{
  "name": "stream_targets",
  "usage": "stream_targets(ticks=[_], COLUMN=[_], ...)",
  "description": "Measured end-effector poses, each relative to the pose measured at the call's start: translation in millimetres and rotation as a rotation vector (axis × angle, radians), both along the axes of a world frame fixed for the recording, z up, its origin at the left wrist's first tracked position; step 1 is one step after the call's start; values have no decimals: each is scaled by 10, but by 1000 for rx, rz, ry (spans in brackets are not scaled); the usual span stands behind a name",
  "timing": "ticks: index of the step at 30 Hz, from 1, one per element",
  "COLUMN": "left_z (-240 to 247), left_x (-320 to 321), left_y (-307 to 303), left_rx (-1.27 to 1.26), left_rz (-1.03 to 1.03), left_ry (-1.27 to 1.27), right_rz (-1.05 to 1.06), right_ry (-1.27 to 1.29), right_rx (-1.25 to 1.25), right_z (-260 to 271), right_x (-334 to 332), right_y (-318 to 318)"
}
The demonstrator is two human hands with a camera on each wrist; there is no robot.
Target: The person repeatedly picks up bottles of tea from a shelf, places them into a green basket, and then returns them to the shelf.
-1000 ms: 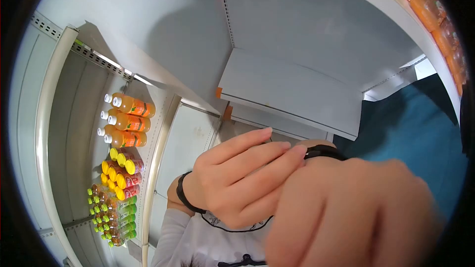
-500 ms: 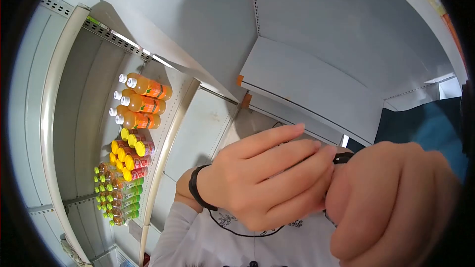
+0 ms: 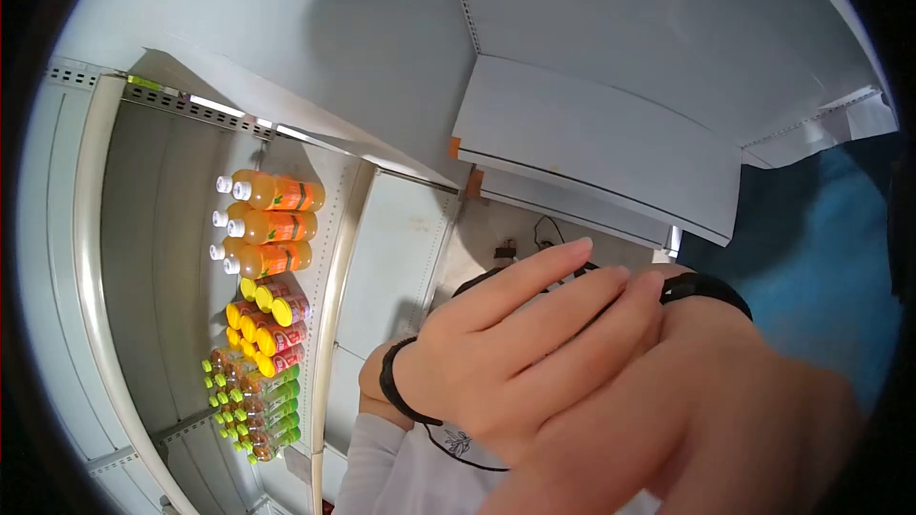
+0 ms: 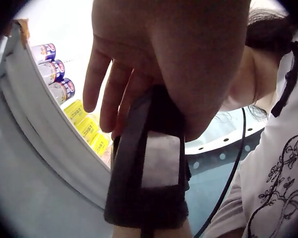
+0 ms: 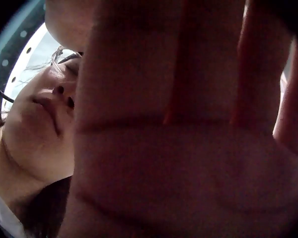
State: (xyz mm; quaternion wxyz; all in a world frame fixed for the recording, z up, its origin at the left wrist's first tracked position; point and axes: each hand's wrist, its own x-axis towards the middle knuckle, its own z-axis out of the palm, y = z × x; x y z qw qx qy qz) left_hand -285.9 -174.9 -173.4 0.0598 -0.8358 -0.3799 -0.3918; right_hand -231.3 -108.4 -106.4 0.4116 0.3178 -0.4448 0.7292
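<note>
In the head view my left hand [image 3: 534, 353], a black band round its wrist, reaches across to my right wrist, fingertips right beside the black strap [image 3: 701, 294]. From the left wrist camera, a black boxy device [image 4: 131, 188] with a pale rectangle sits on the forearm; the left fingers come down on one side of it and the thumb on the other, the tips hidden behind it. My right hand [image 3: 658, 420] looms large and blurred at the lower right. Its palm [image 5: 188, 168] fills the right wrist view, fingers extended and apart, tips out of frame, nothing in it.
Shelving at left bears orange drink bottles [image 3: 277, 224], yellow-lidded containers [image 3: 277, 329] and green-capped bottles [image 3: 262, 410]. A white shelf unit [image 3: 601, 143] stands ahead, teal cloth [image 3: 811, 238] at right. Cans [image 4: 59, 74] and yellow packs [image 4: 87, 126] line another shelf. A cable [image 4: 238, 148] hangs beside the shirt.
The head view has shifted. My left hand stays at the right wrist and sits farther right in view. The right hand moved up and right, then came back lower with the wrist strap more exposed.
</note>
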Motion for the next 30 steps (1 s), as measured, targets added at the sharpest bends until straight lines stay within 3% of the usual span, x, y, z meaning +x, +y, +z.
stream_targets(ticks=[7,9,14,18,20,25,27,30], left_z=[-133,-135,-104,-116,-140,-200,-212,-209], left_x=[34,32,49,49,23,101,131,93], left_y=[89,114,149,129,156,199,181,182], left_rx=[121,154,146,128,188,305,334,314], left_rz=[72,5,12,46,28,39,29,-24], left_ry=[-110,-173,-192,-254,-208,-287,-393,-339], right_rz=[259,337,467,605,692,958,1059,1180], right_ry=[-27,-47,-86,-40,-14,117,165,273], right_rx=[5,-24,-42,-63,-62,-29,-33,-46], right_z=[-114,-153,-302,-207,-174,202,287,358], right_x=[20,34,438,369,875,-439,-545,-570], right_y=[-50,-176,-198,-431,-714,-406,-459,-640])
